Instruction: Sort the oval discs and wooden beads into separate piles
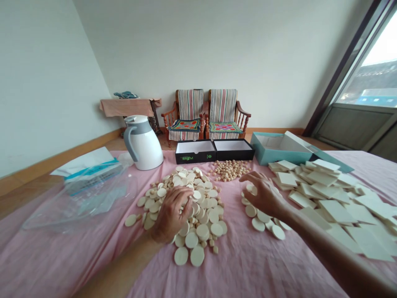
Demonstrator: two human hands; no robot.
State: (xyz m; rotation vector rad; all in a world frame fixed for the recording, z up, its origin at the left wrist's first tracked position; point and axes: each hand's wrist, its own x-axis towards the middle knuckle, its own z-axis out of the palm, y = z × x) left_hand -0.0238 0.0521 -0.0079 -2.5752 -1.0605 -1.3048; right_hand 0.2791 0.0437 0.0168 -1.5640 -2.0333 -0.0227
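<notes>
My left hand [172, 213] rests on a large heap of cream round discs [198, 207] on the pink tablecloth [242, 265], fingers curled down onto the discs. My right hand [263, 194] lies over a smaller group of the same discs [263, 221], fingers bent and touching them. Whether either hand has closed around a disc is hidden by the fingers. Behind the heap lies a pile of small round beads [229, 170]. To the right spreads a pile of cream square tiles [335, 194].
A white jug [142, 142] stands at the back left. Two open black boxes [214, 151] and an open teal box [279, 149] line the far edge. Clear plastic bags [83, 190] lie at the left. Two wooden chairs [206, 114] stand against the wall.
</notes>
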